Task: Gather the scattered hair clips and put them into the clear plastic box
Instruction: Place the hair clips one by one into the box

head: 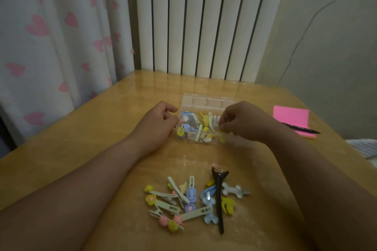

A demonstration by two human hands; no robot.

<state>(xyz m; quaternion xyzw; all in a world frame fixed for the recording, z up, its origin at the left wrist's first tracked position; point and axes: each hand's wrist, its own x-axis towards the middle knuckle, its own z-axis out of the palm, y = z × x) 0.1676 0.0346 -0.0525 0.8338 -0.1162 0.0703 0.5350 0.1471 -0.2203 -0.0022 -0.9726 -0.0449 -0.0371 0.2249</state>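
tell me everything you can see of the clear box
Small rectangular box of transparent plastic, its lid open and upright at the back. It sits on the table beyond the loose clips and holds a jumble of yellow, blue and white clips. The left hand rests curled against its left end; the right hand pinches a yellow clip at its right front corner.

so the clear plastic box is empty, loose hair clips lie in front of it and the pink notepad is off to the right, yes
Not empty: the head view shows the clear plastic box holding many coloured hair clips. Otherwise right: the loose pile of hair clips lies in front of it, the pink notepad to its right.
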